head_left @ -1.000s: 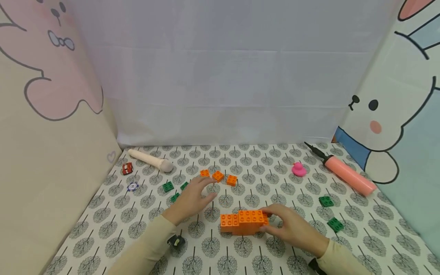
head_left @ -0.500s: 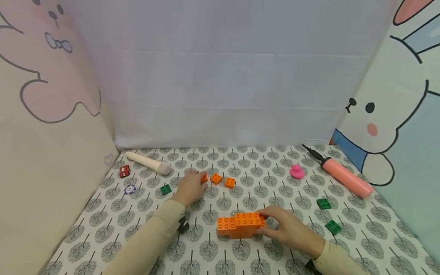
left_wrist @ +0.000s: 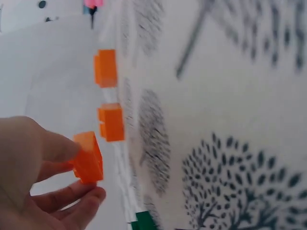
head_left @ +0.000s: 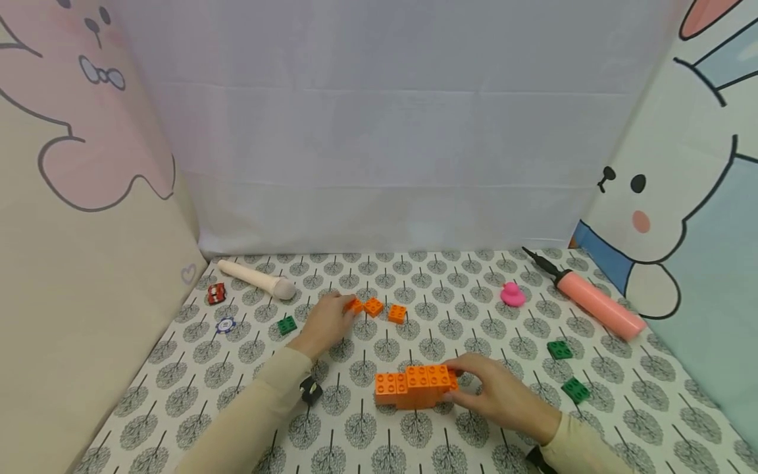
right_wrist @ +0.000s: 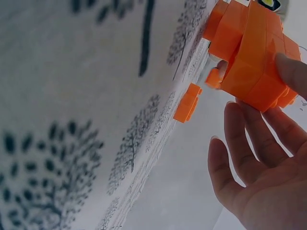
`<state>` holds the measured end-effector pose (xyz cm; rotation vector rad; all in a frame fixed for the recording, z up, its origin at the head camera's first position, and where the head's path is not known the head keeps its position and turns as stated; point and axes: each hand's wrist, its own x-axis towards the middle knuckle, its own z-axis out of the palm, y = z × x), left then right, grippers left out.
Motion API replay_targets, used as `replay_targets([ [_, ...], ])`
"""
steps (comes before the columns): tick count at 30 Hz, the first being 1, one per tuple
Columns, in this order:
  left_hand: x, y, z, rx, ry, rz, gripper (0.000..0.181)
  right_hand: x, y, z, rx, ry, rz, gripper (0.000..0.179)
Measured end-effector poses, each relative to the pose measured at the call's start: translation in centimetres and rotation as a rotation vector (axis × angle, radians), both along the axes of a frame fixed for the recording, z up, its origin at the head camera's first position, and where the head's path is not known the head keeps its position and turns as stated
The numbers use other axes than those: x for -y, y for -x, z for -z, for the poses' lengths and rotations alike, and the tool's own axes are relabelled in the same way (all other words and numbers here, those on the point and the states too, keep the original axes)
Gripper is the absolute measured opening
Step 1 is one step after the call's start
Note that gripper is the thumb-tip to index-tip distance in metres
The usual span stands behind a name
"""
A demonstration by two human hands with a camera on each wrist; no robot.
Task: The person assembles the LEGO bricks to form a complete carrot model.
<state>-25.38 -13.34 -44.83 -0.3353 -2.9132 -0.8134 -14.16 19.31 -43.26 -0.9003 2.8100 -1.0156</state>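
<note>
My left hand [head_left: 327,322] reaches to the far middle of the table and pinches a small orange toy brick [left_wrist: 88,157] between thumb and fingers. That brick is tilted in the left wrist view; in the head view the fingers partly cover it. Beside it lie two more orange bricks, a nearer one [head_left: 374,307] and one to its right [head_left: 397,313]. Closer to me, my right hand [head_left: 500,395] grips the right end of a stepped block of joined orange bricks [head_left: 408,388], thumb on one side and fingers on the other [right_wrist: 259,57].
Green bricks lie at left [head_left: 287,325] and right [head_left: 559,350], with another green brick [head_left: 575,390] nearer. Farther out are a microphone-shaped thing [head_left: 254,279], a red toy car [head_left: 216,293], a blue-white chip [head_left: 226,325], a pink duck [head_left: 512,295] and a pink pump [head_left: 598,303].
My left hand has moved away from me to the leftmost loose orange brick and taken hold of it. My right hand stays on the joined bricks.
</note>
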Motion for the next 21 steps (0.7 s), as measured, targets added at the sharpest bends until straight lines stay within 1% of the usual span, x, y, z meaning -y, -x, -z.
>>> replay_targets([
  [2, 0.1, -1.0, -0.5, -0.015, -0.073, 0.023, 0.039, 0.0, 0.0, -0.1, 0.0, -0.003, 0.003, 0.046],
  [5, 0.1, -3.2, -1.2, -0.035, -0.179, 0.09, 0.04, 0.0, 0.0, -0.2, -0.001, -0.007, 0.005, 0.047],
  [8, -0.1, -5.5, -1.5, -0.076, -0.256, 0.185, 0.038, 0.0, 0.0, -0.2, -0.002, -0.006, -0.001, 0.047],
  [9, -0.2, -6.2, -1.5, -0.101, -0.274, 0.221, 0.037, 0.0, 0.0, -0.2, -0.005, -0.004, -0.003, 0.047],
  [12, -0.9, -8.0, -1.3, -0.162, -0.307, 0.326, 0.035, -0.1, 0.0, -0.1, -0.01, -0.003, -0.008, 0.046],
  [14, -1.3, -8.8, -1.3, -0.194, -0.329, 0.39, 0.034, -0.1, 0.0, -0.1, -0.007, -0.001, -0.008, 0.046],
  [17, -1.9, -9.9, -1.2, -0.22, -0.328, 0.466, 0.034, -0.1, 0.1, -0.1, 0.005, 0.005, -0.008, 0.046],
  [19, -2.3, -10.4, -1.2, -0.233, -0.315, 0.507, 0.035, -0.1, 0.1, 0.0, 0.014, 0.012, -0.009, 0.045],
  [21, -2.5, -10.7, -1.1, -0.242, -0.297, 0.537, 0.034, -0.1, 0.1, -0.1, 0.017, 0.02, -0.012, 0.043],
])
